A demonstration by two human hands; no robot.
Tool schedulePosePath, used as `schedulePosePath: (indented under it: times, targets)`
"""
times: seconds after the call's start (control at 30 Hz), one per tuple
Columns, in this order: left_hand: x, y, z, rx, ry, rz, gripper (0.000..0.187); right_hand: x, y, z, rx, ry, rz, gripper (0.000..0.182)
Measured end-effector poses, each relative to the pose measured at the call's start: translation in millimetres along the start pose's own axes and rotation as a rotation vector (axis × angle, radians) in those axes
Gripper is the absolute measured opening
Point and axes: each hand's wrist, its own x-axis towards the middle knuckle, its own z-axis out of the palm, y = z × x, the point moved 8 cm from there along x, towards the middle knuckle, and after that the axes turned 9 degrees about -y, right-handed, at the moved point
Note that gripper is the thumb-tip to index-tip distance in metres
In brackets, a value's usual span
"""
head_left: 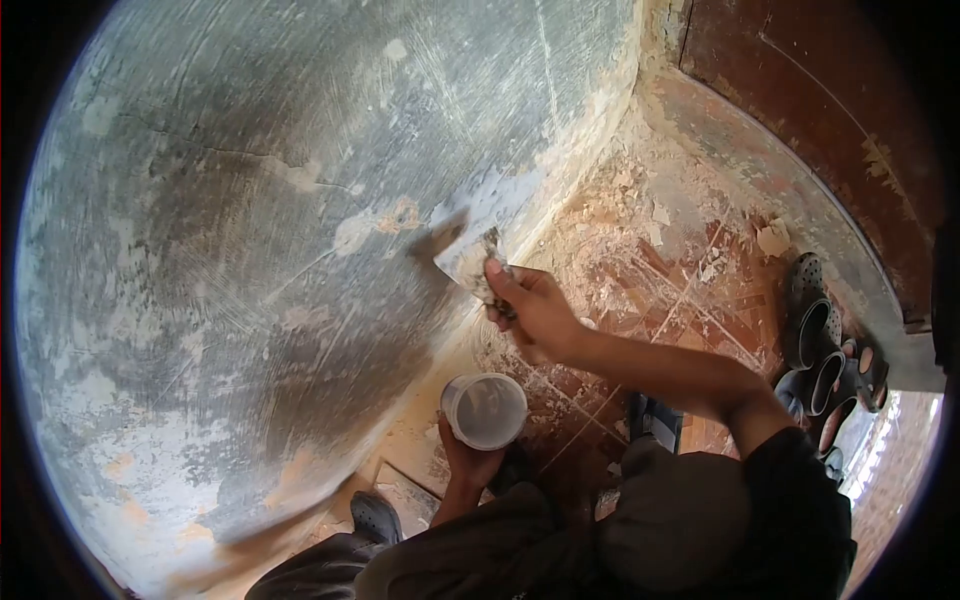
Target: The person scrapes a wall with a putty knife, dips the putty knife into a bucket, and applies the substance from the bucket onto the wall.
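Observation:
My right hand [535, 312] is closed around a putty knife [466, 264], thumb on top. Its wide blade lies at the lower part of the grey, patchy wall [250, 240], beside a fresh-looking white smear [495, 203]. Whitish material coats the tool near my fingers. Lower down, my left hand [468, 462] grips a white plastic tub [486, 412] from below and the side. The tub's mouth faces up, and some pale residue shows inside. Most of my left fingers are hidden behind the tub.
Plaster flakes and dust cover the brown tiled floor [690, 290]. Several dark clogs [812, 330] stand at the right by a low ledge. A brown, peeling door or panel [840, 90] rises at the upper right. My knees and one shoe [376, 516] are at the bottom.

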Motion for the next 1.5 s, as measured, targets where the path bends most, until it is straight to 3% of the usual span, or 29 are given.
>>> schedulePosePath:
  times: [0.07, 0.17, 0.23, 0.3, 0.43, 0.57, 0.7, 0.8, 0.87, 0.93, 0.97, 1.23, 1.3, 1.33, 1.37, 1.5]
  targets:
    - [-4, 4, 25, 0.455, -0.11, 0.079, 0.067, 12, -8, 25, 0.01, -0.034, -0.138, 0.041]
    - [-12, 12, 48, 0.801, -0.18, 0.164, 0.071, 40, -1, 51, -0.086, 0.036, -0.151, 0.046]
    - [-12, 17, 32, 0.576, -0.133, 0.111, 0.071, 52, 9, 53, -0.115, 0.048, -0.222, 0.047]
    - [-10, 5, 1, -0.007, -0.014, -0.03, 0.07, 51, 18, 50, -0.118, 0.039, -0.248, 0.05]
    - [-3, 3, -8, 0.006, 0.006, -0.068, 0.065, 38, 19, 29, -0.457, 0.054, -0.17, 0.053]
    - [2, -12, 1, 0.018, -0.06, -0.127, 0.061, 9, 11, 11, -0.545, 0.121, 0.035, 0.054]
    - [2, -16, 1, 0.045, -0.104, -0.123, 0.063, 15, -23, 35, -0.365, 0.09, -0.237, 0.058]
    - [-10, -2, 17, 0.267, -0.083, -0.005, 0.05, 45, -15, 30, -0.585, 0.202, -0.336, 0.059]
    - [-10, 3, 19, 0.256, -0.027, 0.005, 0.044, 43, 0, 23, -0.618, 0.141, -0.322, 0.056]
    - [-7, -6, 5, 0.01, 0.063, -0.082, 0.043, 32, 1, 9, -0.736, 0.137, -0.29, 0.057]
    - [-4, -10, 5, 0.02, 0.053, -0.09, 0.044, 26, 6, -2, -0.765, 0.163, -0.192, 0.057]
    - [-6, -29, 7, 0.025, 0.054, -0.129, 0.04, 25, -58, 48, -0.71, 0.038, -0.341, 0.05]
    - [-13, -4, 36, 0.755, -0.06, 0.069, 0.042, 44, -27, 32, -0.72, 0.008, -0.284, 0.051]
    - [-12, -2, 39, 0.803, -0.087, 0.091, 0.042, 48, -23, 29, -0.73, -0.006, -0.261, 0.052]
    - [-11, 0, 42, 0.85, -0.112, 0.114, 0.043, 47, -8, 20, -0.685, -0.046, -0.111, 0.054]
    - [-5, -26, -2, 0.126, -0.019, -0.112, 0.046, 36, 22, -4, -0.608, -0.055, 0.016, 0.053]
